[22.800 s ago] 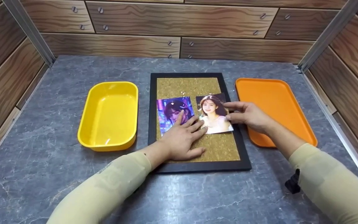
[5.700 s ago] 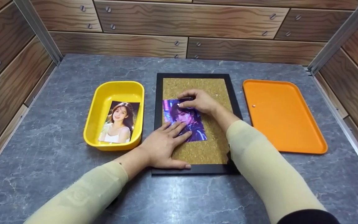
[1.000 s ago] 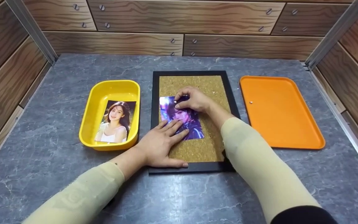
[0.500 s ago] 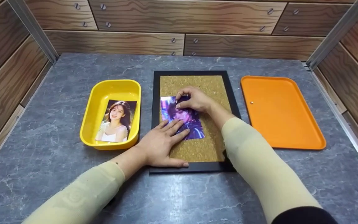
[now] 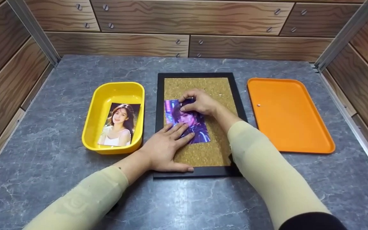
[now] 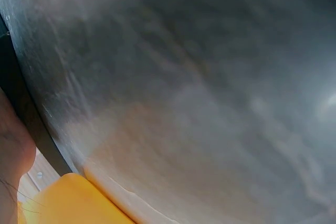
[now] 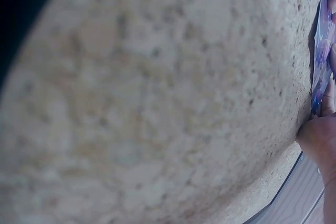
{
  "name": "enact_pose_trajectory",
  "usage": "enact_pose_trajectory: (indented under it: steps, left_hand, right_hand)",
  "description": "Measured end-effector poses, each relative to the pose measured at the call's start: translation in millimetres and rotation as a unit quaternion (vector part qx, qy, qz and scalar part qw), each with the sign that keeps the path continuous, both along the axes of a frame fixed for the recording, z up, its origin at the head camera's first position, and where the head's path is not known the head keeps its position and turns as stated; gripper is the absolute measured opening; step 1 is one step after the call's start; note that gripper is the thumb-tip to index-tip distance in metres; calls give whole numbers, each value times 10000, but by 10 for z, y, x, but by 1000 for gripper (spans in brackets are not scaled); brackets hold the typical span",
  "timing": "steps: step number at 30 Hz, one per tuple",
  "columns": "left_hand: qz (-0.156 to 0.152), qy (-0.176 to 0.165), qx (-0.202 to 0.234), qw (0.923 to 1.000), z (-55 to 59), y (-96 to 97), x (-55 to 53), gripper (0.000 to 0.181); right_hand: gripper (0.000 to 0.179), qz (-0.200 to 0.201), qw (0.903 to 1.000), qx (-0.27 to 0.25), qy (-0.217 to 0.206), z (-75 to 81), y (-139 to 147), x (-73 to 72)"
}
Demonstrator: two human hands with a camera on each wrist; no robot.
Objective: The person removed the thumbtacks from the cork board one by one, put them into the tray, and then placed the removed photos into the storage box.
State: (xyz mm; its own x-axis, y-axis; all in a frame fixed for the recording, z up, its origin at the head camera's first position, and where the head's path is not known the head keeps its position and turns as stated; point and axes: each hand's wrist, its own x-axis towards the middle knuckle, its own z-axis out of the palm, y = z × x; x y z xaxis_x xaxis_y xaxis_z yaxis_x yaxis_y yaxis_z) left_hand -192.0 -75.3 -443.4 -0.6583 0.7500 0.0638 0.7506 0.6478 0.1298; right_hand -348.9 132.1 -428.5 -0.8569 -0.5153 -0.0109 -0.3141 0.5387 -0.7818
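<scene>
In the head view, a purple-blue photo print [image 5: 200, 132] lies on the left part of a black-framed cork board [image 5: 216, 153]. My left hand [image 5: 168, 148] rests flat across the photo's lower part, its thumb on the frame's bottom edge. At the photo's top, the thumb and index finger of my right hand [image 5: 200, 101] pinch a small shiny pushpin [image 5: 181, 104], mostly hidden by the fingertips. A second photo print [image 5: 117, 127], of a person in a white top, leans inside the yellow container [image 5: 89, 127]. A similar tiny pushpin [image 5: 258, 105] lies on the orange tray [image 5: 295, 127].
The yellow container stands left of the board and the orange tray lies to its right, all on a grey marbled table [image 5: 184, 204]. Wood-patterned panels [image 5: 184, 17] close off the back and sides. The left wrist view shows mostly blurred tabletop.
Since the oldest frame, the white-top photo has gone from the board into the yellow container and a pushpin has appeared on the tray. Over the last second both hands have barely moved.
</scene>
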Motion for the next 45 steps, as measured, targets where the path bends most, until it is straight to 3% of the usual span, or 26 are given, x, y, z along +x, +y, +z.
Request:
enact_pose_trajectory:
  steps: [16,45]
  left_hand:
    - [-3,25,59,10000,-6,1,4,109]
    - [-30,44,122,9999,-28,-3,0,109]
  right_hand:
    - [14,33,9995,-305,62,-14,-23,14]
    - [18,-24,9994,-316,-115,-21,-7,14]
